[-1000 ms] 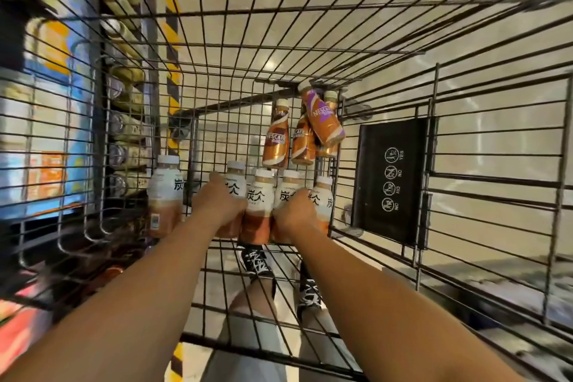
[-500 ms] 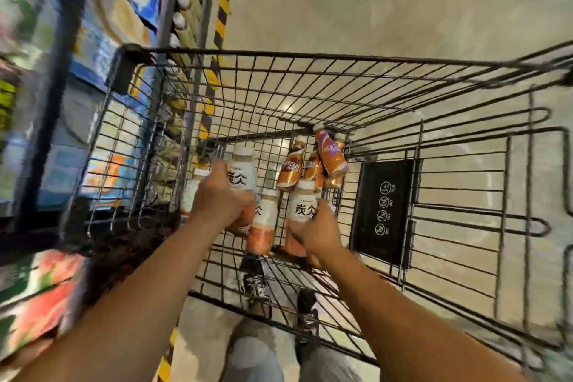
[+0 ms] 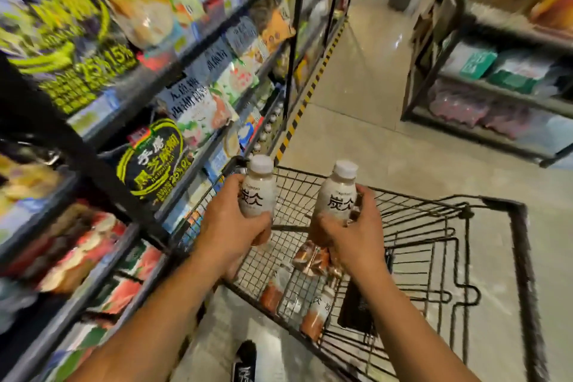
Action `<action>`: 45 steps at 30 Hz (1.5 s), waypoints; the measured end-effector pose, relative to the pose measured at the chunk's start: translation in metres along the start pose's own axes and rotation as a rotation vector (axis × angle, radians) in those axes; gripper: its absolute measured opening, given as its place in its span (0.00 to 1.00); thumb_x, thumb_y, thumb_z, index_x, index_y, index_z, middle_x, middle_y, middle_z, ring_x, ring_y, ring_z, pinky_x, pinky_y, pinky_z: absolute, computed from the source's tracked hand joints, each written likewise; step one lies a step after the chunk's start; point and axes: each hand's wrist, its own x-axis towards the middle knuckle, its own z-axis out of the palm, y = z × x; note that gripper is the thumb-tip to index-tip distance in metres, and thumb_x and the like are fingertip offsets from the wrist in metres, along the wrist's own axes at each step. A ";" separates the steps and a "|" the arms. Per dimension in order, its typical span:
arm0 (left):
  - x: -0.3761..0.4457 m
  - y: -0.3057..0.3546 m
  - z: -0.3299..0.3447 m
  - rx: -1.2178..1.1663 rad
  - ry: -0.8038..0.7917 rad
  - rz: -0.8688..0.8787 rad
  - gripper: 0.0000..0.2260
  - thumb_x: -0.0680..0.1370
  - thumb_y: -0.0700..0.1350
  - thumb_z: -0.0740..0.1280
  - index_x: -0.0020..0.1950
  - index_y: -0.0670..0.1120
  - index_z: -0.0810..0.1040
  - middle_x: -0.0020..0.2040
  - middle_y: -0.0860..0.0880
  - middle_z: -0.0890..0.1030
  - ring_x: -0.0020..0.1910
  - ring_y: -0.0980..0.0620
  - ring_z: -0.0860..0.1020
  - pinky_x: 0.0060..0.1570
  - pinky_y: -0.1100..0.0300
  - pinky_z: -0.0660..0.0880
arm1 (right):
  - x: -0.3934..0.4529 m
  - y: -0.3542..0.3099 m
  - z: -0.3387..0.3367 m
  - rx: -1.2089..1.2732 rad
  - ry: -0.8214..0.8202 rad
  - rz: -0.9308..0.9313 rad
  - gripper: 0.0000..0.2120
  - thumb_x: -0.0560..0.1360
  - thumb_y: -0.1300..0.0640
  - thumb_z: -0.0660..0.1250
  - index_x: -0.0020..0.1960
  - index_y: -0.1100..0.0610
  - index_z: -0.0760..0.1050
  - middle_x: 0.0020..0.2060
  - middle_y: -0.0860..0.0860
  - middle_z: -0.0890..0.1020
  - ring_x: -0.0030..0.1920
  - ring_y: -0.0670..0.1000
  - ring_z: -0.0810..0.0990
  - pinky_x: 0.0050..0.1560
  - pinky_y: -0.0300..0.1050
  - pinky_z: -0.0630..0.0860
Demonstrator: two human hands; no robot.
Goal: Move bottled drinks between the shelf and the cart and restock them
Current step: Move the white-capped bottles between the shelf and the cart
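The shelf (image 3: 173, 93) runs along the left edge of the view, its tiers crowded with blurred snack packs, and it lies up and to the left of both hands; that direction is what the coming move depends on, if these bottles are bound for restocking. The left hand (image 3: 231, 223) is the nearer of the two to the shelf. Its fingers are curled round the lower body of the left bottle (image 3: 256, 192), which stands upright, white cap on top, label facing the camera, held above the cart's left rim. To the right, well apart from it, the right bottle (image 3: 336, 195) is also upright with its cap up, gripped low down by the right hand (image 3: 353, 236), fingers wrapped behind and thumb across the front. Both grips look firm and closed on the bottles, neither spread. Below and between the hands, the cart (image 3: 483, 205) has more bottles lying in its basket (image 3: 313, 313), some upright, some tipped, though blur makes their number hard to tell. Farther right, across the floor, a second shelf (image 3: 496, 93) stands well away. Judging from this, the left bottle would reach the near shelf first, with its long axis already vertical for standing.
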 end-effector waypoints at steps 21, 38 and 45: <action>-0.214 0.121 -0.326 -0.002 0.785 0.183 0.26 0.70 0.53 0.80 0.60 0.66 0.69 0.48 0.65 0.80 0.45 0.70 0.78 0.40 0.64 0.76 | -0.135 -0.311 0.034 0.318 -0.303 -0.643 0.34 0.70 0.61 0.82 0.65 0.38 0.69 0.55 0.41 0.82 0.52 0.37 0.82 0.45 0.27 0.77; -0.334 0.031 -0.474 0.090 1.058 -0.179 0.22 0.67 0.58 0.76 0.59 0.55 0.82 0.49 0.58 0.86 0.48 0.58 0.85 0.50 0.52 0.83 | -0.265 -0.418 0.211 0.354 -0.857 -0.713 0.23 0.72 0.55 0.80 0.62 0.44 0.77 0.50 0.39 0.84 0.45 0.36 0.83 0.37 0.31 0.76; -0.336 0.024 -0.516 0.026 1.226 -0.343 0.13 0.73 0.53 0.75 0.42 0.45 0.77 0.38 0.49 0.80 0.35 0.50 0.76 0.32 0.55 0.69 | -0.284 -0.467 0.266 0.287 -1.015 -0.657 0.08 0.69 0.55 0.77 0.42 0.55 0.79 0.31 0.46 0.80 0.27 0.42 0.74 0.27 0.38 0.69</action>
